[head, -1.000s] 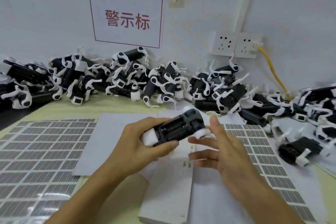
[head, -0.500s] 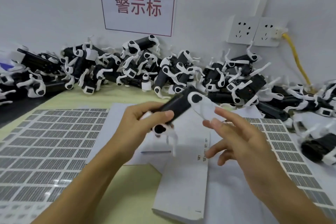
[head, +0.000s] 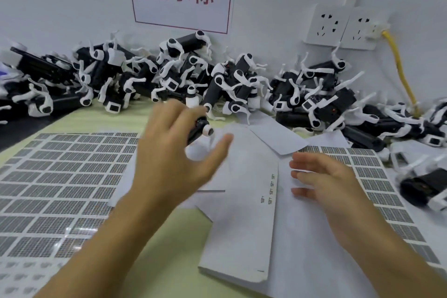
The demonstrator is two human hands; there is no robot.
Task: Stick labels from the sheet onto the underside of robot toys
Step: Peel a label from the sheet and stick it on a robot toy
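Nearest, the right hand (head: 331,184) hovers flat and relaxed, holding nothing, over white paper beside the right label sheet (head: 377,181), rows mostly full. The left hand (head: 176,152) is spread wide; a robot toy (head: 199,128) sits just at its fingertips, contact unclear. Beyond, the toy pile (head: 242,84) looks large: plenty left, I'd say.

- Light: bright, even and cool on my feed; shadows on the counter (head: 154,244) are faint.
- Blur: the left hand (head: 174,152) smears with motion; the right hand (head: 331,184) is softer still.
- Distortion: the wide lens bends the label sheet (head: 48,189) at the edges.
- Glare: a slight sheen on that sheet.
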